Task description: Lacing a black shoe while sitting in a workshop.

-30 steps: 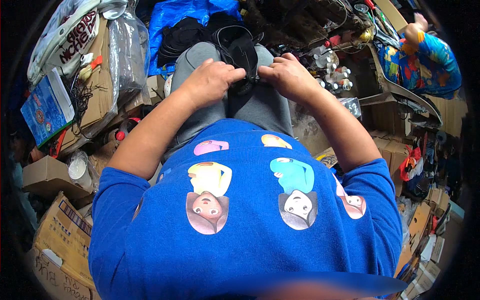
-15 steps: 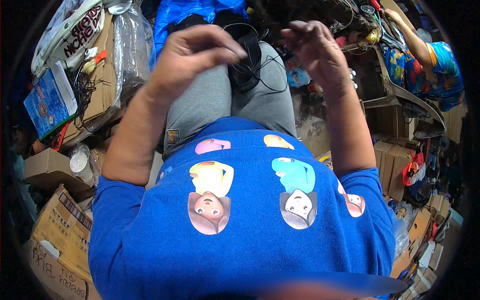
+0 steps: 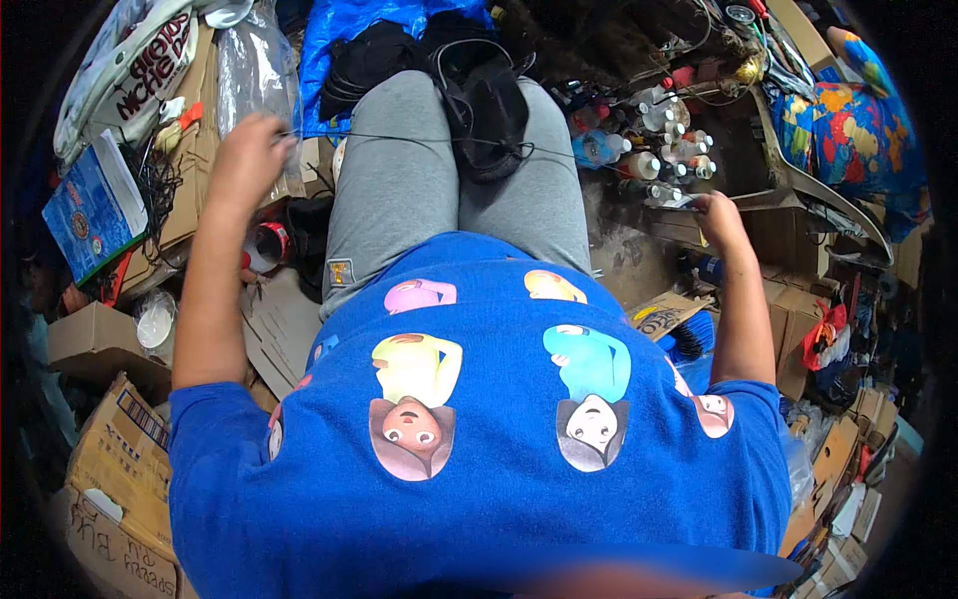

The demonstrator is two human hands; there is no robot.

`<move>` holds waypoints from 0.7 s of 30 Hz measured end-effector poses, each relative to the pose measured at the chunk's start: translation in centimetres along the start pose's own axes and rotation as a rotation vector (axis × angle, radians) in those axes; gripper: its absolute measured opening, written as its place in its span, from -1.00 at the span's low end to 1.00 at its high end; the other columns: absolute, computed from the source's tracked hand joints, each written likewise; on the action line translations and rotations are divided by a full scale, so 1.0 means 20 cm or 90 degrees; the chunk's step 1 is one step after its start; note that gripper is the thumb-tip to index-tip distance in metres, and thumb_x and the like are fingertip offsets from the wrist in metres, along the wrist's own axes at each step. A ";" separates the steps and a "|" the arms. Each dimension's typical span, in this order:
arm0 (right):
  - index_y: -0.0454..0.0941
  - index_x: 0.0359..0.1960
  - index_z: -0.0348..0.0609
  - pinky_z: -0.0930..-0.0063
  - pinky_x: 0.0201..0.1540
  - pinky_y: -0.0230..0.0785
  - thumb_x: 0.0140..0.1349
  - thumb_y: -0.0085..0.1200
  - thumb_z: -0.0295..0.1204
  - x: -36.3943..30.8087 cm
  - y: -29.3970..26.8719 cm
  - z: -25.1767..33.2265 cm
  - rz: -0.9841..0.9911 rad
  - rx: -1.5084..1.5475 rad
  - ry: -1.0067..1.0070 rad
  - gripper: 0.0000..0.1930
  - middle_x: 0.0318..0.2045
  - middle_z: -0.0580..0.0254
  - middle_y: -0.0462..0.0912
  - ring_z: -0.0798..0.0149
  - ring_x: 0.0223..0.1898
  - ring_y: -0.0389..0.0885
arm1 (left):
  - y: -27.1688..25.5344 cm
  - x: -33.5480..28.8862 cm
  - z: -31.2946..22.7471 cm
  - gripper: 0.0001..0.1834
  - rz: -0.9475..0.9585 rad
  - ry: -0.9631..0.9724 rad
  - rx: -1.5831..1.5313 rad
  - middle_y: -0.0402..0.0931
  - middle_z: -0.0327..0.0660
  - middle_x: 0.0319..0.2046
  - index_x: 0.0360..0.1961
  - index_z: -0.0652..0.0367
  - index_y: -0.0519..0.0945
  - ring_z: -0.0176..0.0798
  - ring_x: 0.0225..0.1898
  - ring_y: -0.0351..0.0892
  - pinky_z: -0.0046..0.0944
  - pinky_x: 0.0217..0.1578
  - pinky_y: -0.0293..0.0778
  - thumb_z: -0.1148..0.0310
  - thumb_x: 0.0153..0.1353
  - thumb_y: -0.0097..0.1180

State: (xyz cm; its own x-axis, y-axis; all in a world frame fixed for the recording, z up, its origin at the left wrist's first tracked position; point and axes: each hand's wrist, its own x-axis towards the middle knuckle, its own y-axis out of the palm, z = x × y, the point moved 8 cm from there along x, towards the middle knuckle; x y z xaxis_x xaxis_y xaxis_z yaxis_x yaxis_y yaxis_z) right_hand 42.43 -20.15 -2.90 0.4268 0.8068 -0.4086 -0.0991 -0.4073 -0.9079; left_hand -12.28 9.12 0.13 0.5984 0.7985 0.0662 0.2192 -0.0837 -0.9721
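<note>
On my lap lies a black fabric item [image 3: 489, 120], its exact kind unclear, with a loop of thin cord along its upper part. A thin dark cord [image 3: 399, 138] crosses my thighs, with a small knot or loop near the fabric. Off to the left, my left hand [image 3: 249, 165] is closed on one end of this cord, slightly blurred. My right hand [image 3: 717, 218] is out to the right beside the bottles, fingers pinched; the cord runs toward it, though its thin end is hard to follow there.
Several plastic bottles [image 3: 664, 150] stand beyond my right knee. At left are a blue booklet [image 3: 97, 205], cardboard boxes [image 3: 125, 449] and a clear plastic bag [image 3: 257, 70]. A blue sheet [image 3: 324, 60] lies ahead. Another person in patterned clothing [image 3: 848, 140] is at upper right.
My hands have moved apart from above my lap, the left outward to the left, the right outward and down to the right. The loose cord is now drawn out straight across my thighs.
</note>
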 end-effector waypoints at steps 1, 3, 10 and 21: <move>0.64 -0.19 -0.08 0.26 -0.11 0.40 -0.04 0.18 -0.50 0.02 -0.02 0.09 -0.064 0.143 -0.027 -0.70 -0.27 0.02 0.63 0.00 -0.21 0.60 | -0.01 0.05 -0.14 -0.74 -0.034 0.037 -0.059 0.52 -0.03 -0.36 -0.26 0.25 0.58 0.06 -0.26 0.52 -0.13 -0.23 0.43 0.37 0.02 0.23; 0.63 -0.20 -0.15 0.43 -0.11 0.39 0.02 0.20 -0.44 -0.01 -0.18 0.52 0.016 0.397 -0.087 -0.74 -0.32 0.13 0.65 0.27 -0.24 0.61 | -0.05 0.14 -0.48 -0.77 -0.013 0.137 -0.165 0.52 -0.06 -0.36 -0.27 0.22 0.59 0.00 -0.28 0.53 -0.16 -0.24 0.43 0.36 0.03 0.23; 0.44 -0.16 -0.13 0.61 -0.21 0.29 0.31 -0.03 -0.36 -0.02 -0.31 1.25 0.122 0.898 -0.336 -0.84 -0.27 0.46 0.50 0.56 -0.35 0.37 | 0.17 0.17 -0.92 -0.76 0.140 0.269 -0.344 0.57 0.00 -0.29 -0.18 0.17 0.57 0.07 -0.20 0.55 -0.17 -0.22 0.45 0.35 0.11 0.15; 0.45 -0.19 -0.10 0.64 -0.31 0.23 0.30 -0.04 -0.29 0.07 -0.24 1.09 0.101 0.893 -0.266 -0.82 -0.36 0.44 0.44 0.57 -0.35 0.33 | 0.11 0.10 -0.71 -0.82 0.083 0.218 -0.327 0.43 0.01 -0.50 -0.40 0.28 0.46 0.00 -0.45 0.45 -0.16 -0.38 0.38 0.37 0.14 0.12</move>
State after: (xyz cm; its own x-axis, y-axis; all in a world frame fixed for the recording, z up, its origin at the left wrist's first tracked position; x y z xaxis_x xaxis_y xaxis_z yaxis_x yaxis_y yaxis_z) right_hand 23.97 -7.77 -1.23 0.0678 0.9558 -0.2860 -0.9944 0.0413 -0.0977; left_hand 0.31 2.03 1.22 0.8395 0.5331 0.1051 0.4189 -0.5118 -0.7501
